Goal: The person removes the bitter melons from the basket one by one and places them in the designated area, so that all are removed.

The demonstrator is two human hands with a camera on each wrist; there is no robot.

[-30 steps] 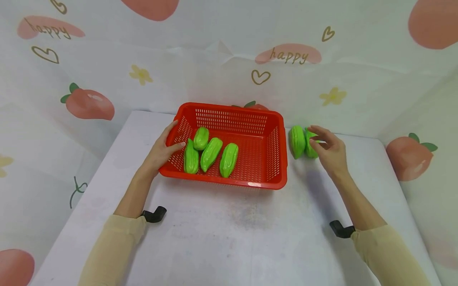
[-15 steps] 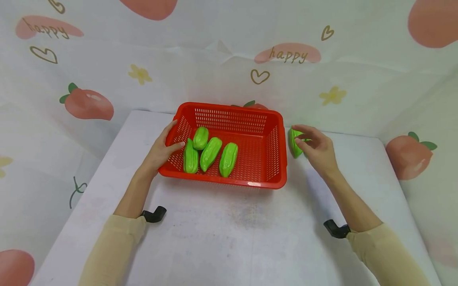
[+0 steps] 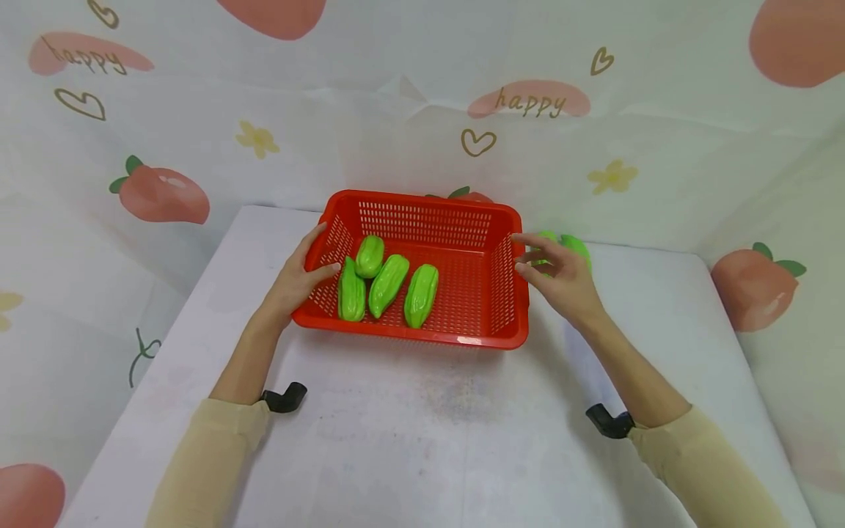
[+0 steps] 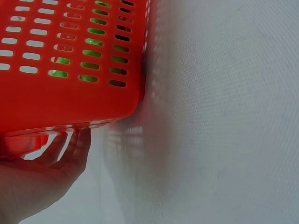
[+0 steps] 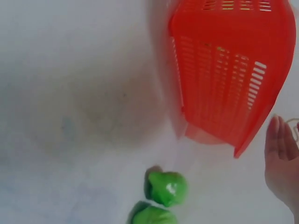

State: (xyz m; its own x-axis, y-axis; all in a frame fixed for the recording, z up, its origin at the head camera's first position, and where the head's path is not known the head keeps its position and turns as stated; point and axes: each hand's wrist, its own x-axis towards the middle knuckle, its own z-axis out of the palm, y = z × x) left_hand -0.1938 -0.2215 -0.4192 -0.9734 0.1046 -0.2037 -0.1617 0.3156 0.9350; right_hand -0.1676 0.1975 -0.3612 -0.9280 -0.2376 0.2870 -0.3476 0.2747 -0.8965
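Observation:
A red plastic basket [image 3: 462, 293] with slotted walls stands on the table. Several glossy green ribbed fruits, like star fruits [image 3: 389, 284], lie in its left half. My left hand [image 3: 293, 282] grips the basket's left rim, thumb over the inside and fingers along the outer wall; the left wrist view shows those fingers [image 4: 70, 151] under the rim. At the right rim hovers my right hand [image 3: 561, 279], fingers loosely bent and holding nothing. The right wrist view shows a small gap between it and the basket. Two more star fruits [image 5: 168, 188] lie behind that hand, partly hidden in the head view.
The white table [image 3: 396, 440] runs up to a printed cloth backdrop [image 3: 396, 132] close behind the basket. The same cloth rises at both sides. A black wrist mount [image 3: 285, 397] sticks out from the left sleeve, another mount [image 3: 609, 422] from the right one.
My right hand has moved left, from above the two star fruits outside to the basket's right rim. My left hand, the basket and the fruits in it have stayed in place.

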